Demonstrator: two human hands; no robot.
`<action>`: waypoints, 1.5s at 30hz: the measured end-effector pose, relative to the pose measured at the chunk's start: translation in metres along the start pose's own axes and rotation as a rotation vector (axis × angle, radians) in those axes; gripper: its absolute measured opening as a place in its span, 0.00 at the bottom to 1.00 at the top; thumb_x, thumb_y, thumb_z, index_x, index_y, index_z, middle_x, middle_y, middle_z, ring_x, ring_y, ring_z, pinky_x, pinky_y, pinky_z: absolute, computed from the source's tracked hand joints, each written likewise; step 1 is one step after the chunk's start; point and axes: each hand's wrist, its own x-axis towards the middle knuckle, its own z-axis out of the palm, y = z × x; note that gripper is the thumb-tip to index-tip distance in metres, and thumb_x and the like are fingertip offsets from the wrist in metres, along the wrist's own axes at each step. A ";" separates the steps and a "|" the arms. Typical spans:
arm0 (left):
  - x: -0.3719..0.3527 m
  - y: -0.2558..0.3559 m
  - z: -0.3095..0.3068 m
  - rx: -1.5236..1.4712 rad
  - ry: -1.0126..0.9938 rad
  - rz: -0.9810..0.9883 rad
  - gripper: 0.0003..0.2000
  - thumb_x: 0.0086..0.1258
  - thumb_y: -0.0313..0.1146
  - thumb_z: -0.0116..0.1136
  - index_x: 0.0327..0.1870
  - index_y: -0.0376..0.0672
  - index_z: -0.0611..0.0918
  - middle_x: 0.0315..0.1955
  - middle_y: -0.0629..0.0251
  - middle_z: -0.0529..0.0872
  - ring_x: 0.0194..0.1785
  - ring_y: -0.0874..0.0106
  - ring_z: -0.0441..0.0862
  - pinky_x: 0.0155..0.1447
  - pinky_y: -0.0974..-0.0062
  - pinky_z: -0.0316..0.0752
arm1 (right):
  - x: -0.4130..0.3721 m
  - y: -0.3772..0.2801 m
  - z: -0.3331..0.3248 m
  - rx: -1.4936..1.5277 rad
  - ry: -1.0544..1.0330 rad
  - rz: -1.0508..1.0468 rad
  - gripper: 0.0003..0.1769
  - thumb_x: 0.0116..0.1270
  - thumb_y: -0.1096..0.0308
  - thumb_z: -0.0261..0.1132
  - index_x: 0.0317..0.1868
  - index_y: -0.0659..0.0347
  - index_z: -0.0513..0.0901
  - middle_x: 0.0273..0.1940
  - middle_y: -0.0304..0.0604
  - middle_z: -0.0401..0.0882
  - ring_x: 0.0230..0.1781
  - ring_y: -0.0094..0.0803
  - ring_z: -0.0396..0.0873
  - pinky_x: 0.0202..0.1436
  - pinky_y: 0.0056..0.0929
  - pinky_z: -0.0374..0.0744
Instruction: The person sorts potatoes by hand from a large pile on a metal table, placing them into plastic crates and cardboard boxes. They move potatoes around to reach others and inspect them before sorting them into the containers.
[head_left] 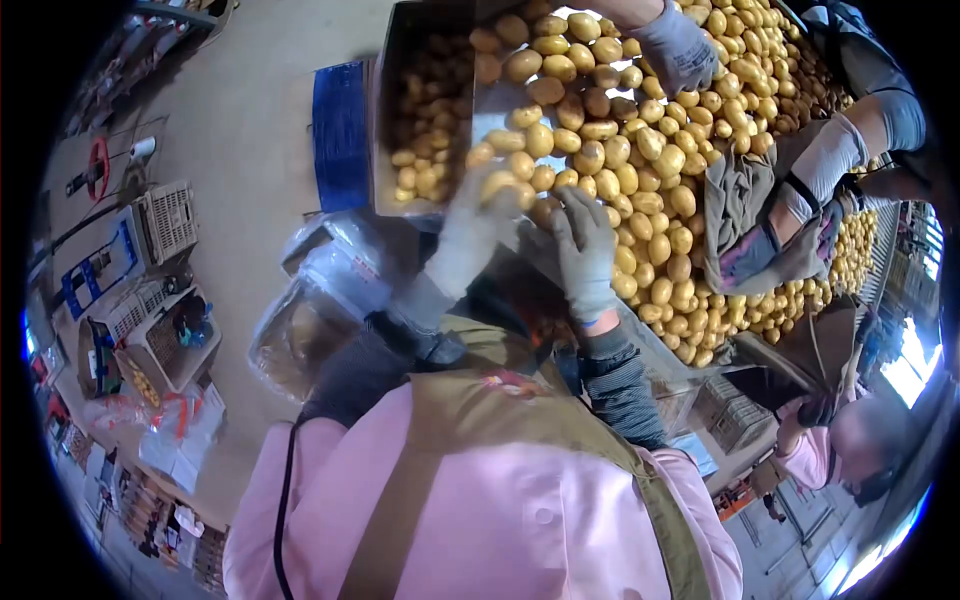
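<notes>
Yellow potatoes (660, 190) cover the sorting table in front of me. My left hand (468, 235), in a pale work glove, is smeared by motion at the table's near left edge. Blurred potatoes (503, 188) sit at its fingertips and appear to be in its grasp. My right hand (588, 255), gloved in grey-white, reaches over the near edge of the pile. Its fingers are apart and touch the potatoes there, with none visibly gripped. Left of the pile, a dark-walled bin (384, 120) holds more potatoes, partly in shadow.
Another person's gloved hand (682, 50) reaches into the potatoes at the far side. A co-worker's sleeved arm (835, 150) rests at the right beside a grey cloth (740, 200). A clear plastic bag (335, 275) lies left of me; crates (170, 220) stand farther left.
</notes>
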 end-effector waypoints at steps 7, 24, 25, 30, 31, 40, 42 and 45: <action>0.056 -0.024 -0.026 0.323 0.188 0.259 0.16 0.78 0.24 0.52 0.65 0.38 0.76 0.61 0.51 0.78 0.64 0.60 0.77 0.71 0.70 0.72 | 0.055 0.026 0.031 -0.481 -0.124 -0.206 0.37 0.74 0.48 0.60 0.78 0.55 0.64 0.79 0.48 0.62 0.82 0.43 0.58 0.83 0.55 0.49; 0.096 -0.030 -0.060 0.257 -0.054 0.139 0.21 0.81 0.41 0.52 0.67 0.37 0.76 0.61 0.58 0.81 0.61 0.66 0.80 0.65 0.69 0.75 | 0.045 -0.001 0.035 -0.376 -0.130 -0.011 0.42 0.69 0.46 0.65 0.77 0.58 0.66 0.79 0.48 0.61 0.83 0.50 0.53 0.83 0.58 0.50; 0.095 -0.027 -0.055 0.080 0.033 0.016 0.19 0.80 0.41 0.53 0.64 0.39 0.78 0.58 0.59 0.82 0.59 0.64 0.81 0.62 0.68 0.77 | 0.056 0.003 0.037 -0.243 -0.084 -0.176 0.39 0.69 0.47 0.65 0.75 0.59 0.69 0.78 0.48 0.63 0.82 0.50 0.53 0.82 0.60 0.51; 0.099 0.013 -0.042 0.060 0.121 -0.134 0.24 0.83 0.42 0.48 0.73 0.38 0.70 0.64 0.56 0.79 0.66 0.66 0.77 0.70 0.69 0.71 | 0.117 0.056 0.044 -0.365 0.019 0.037 0.32 0.70 0.46 0.59 0.66 0.58 0.79 0.69 0.52 0.71 0.71 0.52 0.67 0.79 0.59 0.56; 0.100 0.020 -0.036 0.053 0.129 -0.194 0.26 0.82 0.43 0.50 0.75 0.37 0.69 0.64 0.56 0.79 0.66 0.66 0.78 0.70 0.70 0.71 | 0.114 0.038 0.047 -0.357 -0.052 0.001 0.31 0.70 0.45 0.59 0.65 0.56 0.80 0.70 0.53 0.71 0.72 0.52 0.66 0.80 0.59 0.54; 0.105 0.023 -0.045 0.018 0.102 -0.285 0.28 0.72 0.37 0.65 0.70 0.34 0.76 0.55 0.59 0.85 0.56 0.73 0.81 0.62 0.76 0.75 | 0.010 0.035 0.019 -0.379 -0.054 0.018 0.35 0.68 0.47 0.64 0.72 0.52 0.74 0.74 0.48 0.69 0.78 0.52 0.61 0.79 0.67 0.52; 0.099 0.031 -0.039 -0.002 0.074 -0.301 0.28 0.72 0.35 0.65 0.71 0.33 0.75 0.57 0.60 0.84 0.58 0.73 0.80 0.64 0.76 0.74 | 0.026 0.006 0.019 -0.459 -0.120 -0.036 0.36 0.69 0.46 0.63 0.72 0.55 0.74 0.74 0.48 0.70 0.78 0.49 0.62 0.79 0.66 0.51; 0.105 0.013 -0.047 0.351 0.001 -0.197 0.31 0.73 0.36 0.64 0.74 0.32 0.71 0.62 0.58 0.81 0.64 0.71 0.77 0.69 0.74 0.71 | 0.054 0.010 0.009 -0.212 -0.266 -0.121 0.32 0.69 0.51 0.62 0.70 0.56 0.75 0.71 0.50 0.72 0.77 0.49 0.63 0.79 0.58 0.55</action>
